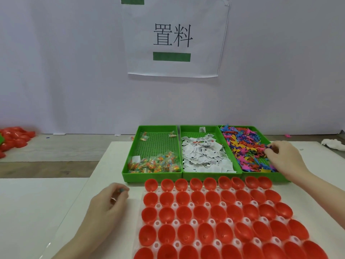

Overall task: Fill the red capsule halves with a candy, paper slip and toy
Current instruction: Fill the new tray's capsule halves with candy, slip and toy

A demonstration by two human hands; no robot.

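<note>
- Reaching into the toys (248, 146) tray at 2 o'clock, right hand (285, 157) fingers curl, pinching one.
- Left hand (108, 200), 8 o'clock, fingers curled round a small candy (121, 190).
- Red capsule halves (214, 217) fill the desk at 6 o'clock.

Wall sign (174, 37) with 2 characters; white cloth (333, 143) at table's (46, 146) right edge.

Red capsule halves (214, 217) sit open-side up in rows on a white holder tray (231, 220) at lower right of the frame. Above them stand three green trays: candies (149, 164), paper slips (203, 157), and colourful toys (246, 148). The right hand (285, 157) reaches into the toys with fingers curled, while the left hand (108, 200), at lower left, pinches something small.
</note>
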